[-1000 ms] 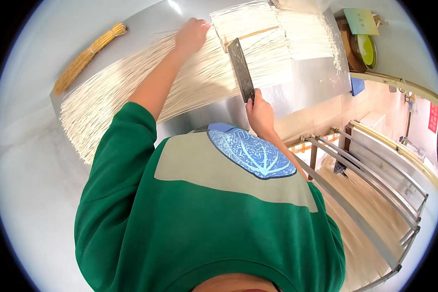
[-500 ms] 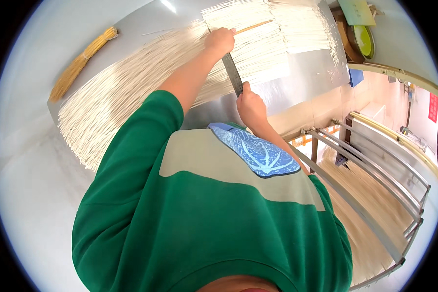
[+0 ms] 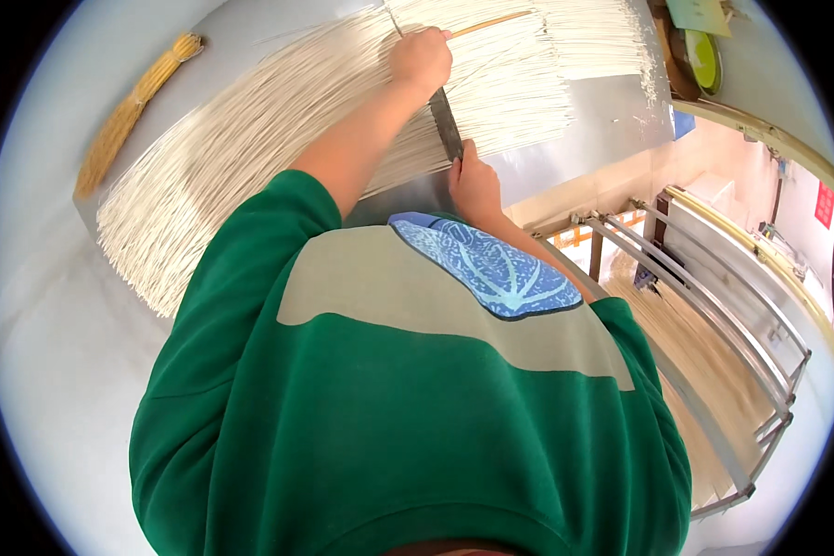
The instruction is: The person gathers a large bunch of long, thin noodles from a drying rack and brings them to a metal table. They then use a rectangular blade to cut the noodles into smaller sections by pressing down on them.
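Note:
A long, flat, dark metal bar like a blade lies across a wide spread of thin pale noodles. My left hand is closed over the bar's far part, pressing down. A thin brown stick juts out to the right from under its fingers; whether I grip it is hidden. Around the bar's near end, my right hand is closed, close to the front edge of the noodles. Long strands fan out left of the bar. To its right lie shorter, straight-edged blocks of noodles.
The noodles rest on a shiny metal tabletop. A straw hand brush lies at its left edge. Beyond the right edge are a green bowl and a metal rack with more strands beneath its rails.
The whole view has shifted slightly, so hands, bar and noodles sit a little higher in the picture. Both hands keep their hold on the bar.

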A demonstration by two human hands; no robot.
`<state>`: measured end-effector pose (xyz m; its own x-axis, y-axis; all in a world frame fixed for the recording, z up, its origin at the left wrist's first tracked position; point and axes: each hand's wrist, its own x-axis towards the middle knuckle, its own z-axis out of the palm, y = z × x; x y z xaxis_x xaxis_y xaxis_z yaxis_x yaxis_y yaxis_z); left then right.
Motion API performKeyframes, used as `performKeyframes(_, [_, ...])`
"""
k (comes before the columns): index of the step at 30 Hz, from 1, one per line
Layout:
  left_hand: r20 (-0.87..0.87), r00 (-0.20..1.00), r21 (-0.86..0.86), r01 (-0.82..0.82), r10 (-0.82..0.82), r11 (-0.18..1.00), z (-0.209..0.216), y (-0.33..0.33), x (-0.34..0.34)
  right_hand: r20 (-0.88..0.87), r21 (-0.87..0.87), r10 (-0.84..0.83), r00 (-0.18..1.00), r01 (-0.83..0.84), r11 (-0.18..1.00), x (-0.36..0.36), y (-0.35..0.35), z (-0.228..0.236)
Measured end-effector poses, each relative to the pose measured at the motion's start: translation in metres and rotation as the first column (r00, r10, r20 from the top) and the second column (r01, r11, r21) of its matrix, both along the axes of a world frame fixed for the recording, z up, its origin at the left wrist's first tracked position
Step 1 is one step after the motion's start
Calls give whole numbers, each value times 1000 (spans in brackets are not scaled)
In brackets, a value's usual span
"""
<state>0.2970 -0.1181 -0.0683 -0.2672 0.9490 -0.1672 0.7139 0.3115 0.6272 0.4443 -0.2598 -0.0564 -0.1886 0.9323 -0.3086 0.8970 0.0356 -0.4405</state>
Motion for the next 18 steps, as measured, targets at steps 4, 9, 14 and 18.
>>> performKeyframes(4, [18, 999, -87, 43, -41, 995, -26, 14, -15, 12, -53, 42, 999, -41, 998, -6, 7, 5])
performKeyframes(9, [-48, 999, -9, 22, -23, 1000, -20, 12, -5, 29, 4, -2, 1000, 2, 1000, -7, 1, -8])
performKeyframes(14, [-109, 988, 2, 107, -106, 994, -27, 27, -12, -121, 115, 60, 991, -46, 992, 3, 11, -8])
performKeyframes(18, [-103, 957, -117, 261, -273, 958, -26, 7, 2, -55, 5, 58, 997, -58, 998, 20, -7, 11])
